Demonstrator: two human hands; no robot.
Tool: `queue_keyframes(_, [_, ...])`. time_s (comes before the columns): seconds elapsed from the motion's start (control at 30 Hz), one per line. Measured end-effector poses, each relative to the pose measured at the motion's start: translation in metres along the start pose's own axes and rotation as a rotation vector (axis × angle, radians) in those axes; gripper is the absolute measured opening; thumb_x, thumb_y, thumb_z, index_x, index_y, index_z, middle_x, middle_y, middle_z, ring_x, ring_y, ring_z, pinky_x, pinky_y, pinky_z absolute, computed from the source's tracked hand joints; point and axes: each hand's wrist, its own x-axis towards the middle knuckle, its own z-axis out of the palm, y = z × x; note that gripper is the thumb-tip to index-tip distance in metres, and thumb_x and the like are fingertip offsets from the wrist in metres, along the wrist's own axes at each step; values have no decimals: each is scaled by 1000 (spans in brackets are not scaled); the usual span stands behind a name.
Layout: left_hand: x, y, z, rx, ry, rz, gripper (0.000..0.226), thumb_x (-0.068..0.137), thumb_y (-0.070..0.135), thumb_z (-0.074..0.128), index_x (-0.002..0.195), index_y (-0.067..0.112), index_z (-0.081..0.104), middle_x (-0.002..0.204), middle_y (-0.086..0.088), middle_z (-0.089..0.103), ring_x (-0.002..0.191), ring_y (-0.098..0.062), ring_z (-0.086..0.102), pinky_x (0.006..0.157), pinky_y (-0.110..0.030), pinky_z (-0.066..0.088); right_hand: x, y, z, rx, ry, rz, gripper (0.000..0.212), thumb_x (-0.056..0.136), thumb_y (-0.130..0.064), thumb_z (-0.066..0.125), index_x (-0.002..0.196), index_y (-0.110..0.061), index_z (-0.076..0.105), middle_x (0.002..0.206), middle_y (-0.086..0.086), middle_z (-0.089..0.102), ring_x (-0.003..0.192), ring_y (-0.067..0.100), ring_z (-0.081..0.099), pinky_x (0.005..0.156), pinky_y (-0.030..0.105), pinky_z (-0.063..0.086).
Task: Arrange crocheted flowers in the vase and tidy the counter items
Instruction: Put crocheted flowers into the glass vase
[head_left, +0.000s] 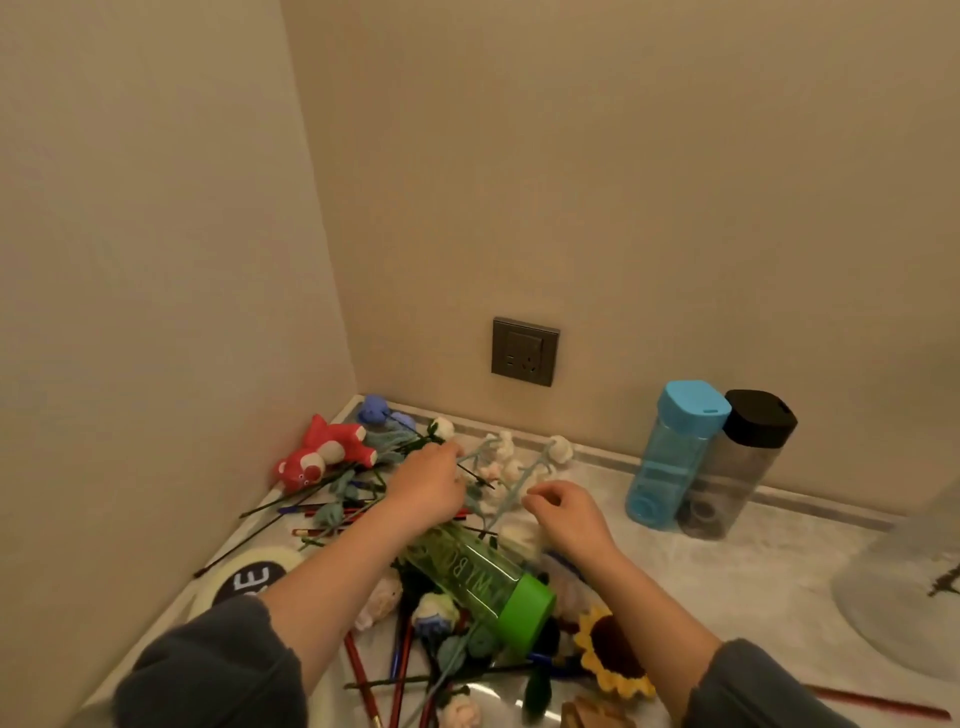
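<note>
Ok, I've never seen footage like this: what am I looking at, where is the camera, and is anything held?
No machine here: a person works with bare hands, and the one picture comes from a camera worn on their head, looking forward and down. The left hand reaches into a heap of crocheted flowers in the corner of the counter; its fingers are hidden, so its grip is unclear. The right hand seems to pinch a pale stem. A green bottle lies on its side between the arms, a sunflower near its cap. A blue-lidded bottle and a black-lidded bottle stand by the wall. The blurred vase is at the right edge.
</note>
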Motion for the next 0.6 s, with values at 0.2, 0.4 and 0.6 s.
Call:
queue_keyframes(0.2, [16,-5,3,129,-126,-142,40,93,18,41,133,14,45,128,-10,54,116,-28,54,89,-38,48,20,4,14,-233,-66,102,44,88,-52,54,60,-19,62,58,-5,60,66,19,60,60,32,43])
queue_keyframes(0.4, [28,-7,7,106,-103,-189,32,99,26,37,118,13,60,114,-8,63,103,-26,60,82,-36,50,33,11,26,-123,-78,110,44,86,-46,62,68,-8,72,67,8,71,65,19,64,69,38,52])
queue_keyframes(0.6, [28,-7,6,-97,32,-141,26,99,30,41,117,20,57,106,-3,61,95,-24,61,77,-36,48,32,-2,24,-8,-121,151,35,79,-39,71,66,-7,75,72,12,74,64,18,62,73,42,55])
